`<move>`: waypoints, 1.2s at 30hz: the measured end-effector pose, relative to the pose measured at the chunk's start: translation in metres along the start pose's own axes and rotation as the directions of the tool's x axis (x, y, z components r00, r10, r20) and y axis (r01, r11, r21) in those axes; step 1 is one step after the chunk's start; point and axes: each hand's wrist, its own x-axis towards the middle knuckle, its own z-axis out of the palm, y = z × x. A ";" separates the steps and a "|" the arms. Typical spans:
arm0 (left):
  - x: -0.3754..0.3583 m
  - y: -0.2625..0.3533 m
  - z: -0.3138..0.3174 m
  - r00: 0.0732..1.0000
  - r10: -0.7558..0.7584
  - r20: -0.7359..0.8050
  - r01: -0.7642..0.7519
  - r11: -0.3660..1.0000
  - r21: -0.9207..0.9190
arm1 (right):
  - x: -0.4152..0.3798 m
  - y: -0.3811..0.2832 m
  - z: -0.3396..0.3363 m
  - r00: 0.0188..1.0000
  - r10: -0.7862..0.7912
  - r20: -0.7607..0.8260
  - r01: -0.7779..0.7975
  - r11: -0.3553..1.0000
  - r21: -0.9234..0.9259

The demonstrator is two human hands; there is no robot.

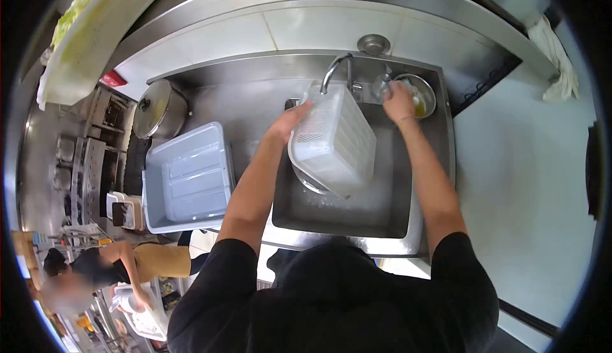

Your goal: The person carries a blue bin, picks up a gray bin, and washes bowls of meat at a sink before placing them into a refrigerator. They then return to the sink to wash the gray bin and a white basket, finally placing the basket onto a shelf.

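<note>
My left hand (290, 123) is closed on the rim of a white perforated plastic basket (347, 136), which is tilted on its side over the sink (389, 216). The faucet (331, 72) arches over the basket's upper end. Part of a round metal rim (309, 181) shows beneath the basket, beside some suds. At the back right corner, my right hand (400, 102) is at a metal bowl (428, 92) with yellowish liquid in it. Its fingers are curled around a greyish, shiny thing whose kind I cannot tell.
A light blue plastic tub (150, 181) stands left of the sink, with a lidded metal pot (160, 108) behind it. A white cloth (553, 60) hangs at the far right. Another person (121, 267) works over a white container at the lower left.
</note>
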 end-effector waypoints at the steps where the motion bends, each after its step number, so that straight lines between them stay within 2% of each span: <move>1: 0.000 0.007 0.003 1.000 -0.019 -0.019 0.020 0.999 0.032 | -0.007 -0.038 -0.020 0.993 0.011 0.115 -0.024 0.994 0.105; 2: 0.003 0.012 0.002 0.999 -0.040 -0.037 0.043 0.997 0.066 | -0.019 -0.084 -0.043 0.973 0.016 0.232 -0.064 0.977 0.202; 4: 0.037 0.008 -0.020 1.000 -0.029 -0.009 0.031 0.975 0.220 | -0.041 -0.124 -0.024 0.954 -0.246 0.173 0.188 0.936 0.298; 5: 0.051 0.005 -0.028 1.000 -0.028 0.006 0.025 0.957 0.289 | -0.056 -0.144 -0.017 0.934 -0.336 0.122 0.294 0.916 0.272; 6: 0.054 0.011 -0.030 1.000 -0.008 -0.005 0.010 0.898 0.439 | -0.065 -0.162 -0.011 0.902 -0.425 0.077 0.397 0.885 0.242; 8: 0.056 0.029 -0.033 0.999 0.038 -0.020 -0.014 0.711 0.703 | -0.063 -0.182 -0.006 0.879 -0.450 0.159 0.417 0.886 0.202; 9: 0.070 0.028 -0.038 0.988 0.108 0.106 -0.143 0.438 0.888 | -0.062 -0.188 -0.004 0.867 -0.456 0.202 0.423 0.887 0.183; 10: 0.090 0.023 -0.044 0.960 0.134 0.247 -0.262 0.111 0.959 | -0.053 -0.190 -0.001 0.851 -0.435 0.295 0.392 0.899 0.196; 11: 0.107 0.016 -0.051 0.916 0.116 0.384 -0.351 -0.230 0.908 | -0.036 -0.192 0.003 0.826 -0.413 0.384 0.359 0.910 0.205; 12: 0.114 0.008 -0.056 0.932 0.199 0.303 -0.292 -0.082 0.953 | -0.020 -0.192 0.008 0.794 -0.387 0.469 0.326 0.922 0.210; 14: 0.120 -0.004 -0.061 0.944 0.311 0.110 -0.183 0.219 0.958 | 0.001 -0.172 0.038 0.854 -0.155 0.496 0.165 0.986 0.024; 15: 0.123 -0.005 -0.065 0.951 0.297 0.090 -0.170 0.253 0.953 | 0.003 -0.166 0.051 0.868 -0.032 0.496 0.075 0.995 -0.066; 18: 0.131 0.002 -0.071 0.962 0.263 0.070 -0.159 0.334 0.929 | -0.020 -0.210 0.029 0.856 -0.084 0.509 0.229 0.946 -0.229; 19: 0.131 0.009 -0.068 0.964 0.249 0.092 -0.177 0.342 0.923 | -0.044 -0.218 0.046 0.898 -0.261 0.355 0.322 0.939 -0.122; 20: 0.133 0.014 -0.066 0.965 0.234 0.116 -0.195 0.349 0.917 | -0.067 -0.222 0.062 0.894 -0.414 0.173 0.425 0.905 -0.033; 23: 0.143 0.022 -0.072 0.953 0.250 0.169 -0.261 0.397 0.880 | -0.075 -0.239 0.030 0.812 -0.569 0.130 0.528 0.811 0.251; 26: 0.154 0.017 -0.075 0.955 0.254 0.154 -0.251 0.416 0.874 | -0.048 -0.177 0.033 0.868 -0.462 0.185 0.450 0.887 0.101; 28: 0.130 0.032 -0.065 0.945 0.210 0.252 -0.322 0.453 0.831 | -0.025 -0.143 0.032 0.947 -0.277 0.163 0.297 0.948 -0.116; 30: 0.114 0.043 -0.051 0.932 0.162 0.324 -0.362 0.449 0.817 | -0.007 -0.125 0.035 0.991 -0.128 0.027 0.128 0.992 0.003; 33: 0.127 0.043 -0.037 0.903 0.130 0.409 -0.425 0.392 0.816 | 0.020 -0.118 0.019 0.903 -0.176 0.393 0.098 0.973 0.211; 35: 0.152 0.024 -0.036 0.859 0.157 0.488 -0.509 0.366 0.779 | 0.046 -0.122 -0.005 0.709 -0.026 0.705 -0.064 0.993 0.101; 36: 0.139 0.034 -0.026 0.886 0.113 0.450 -0.461 0.315 0.829 | 0.052 -0.122 -0.012 0.569 0.051 0.821 -0.128 0.991 0.027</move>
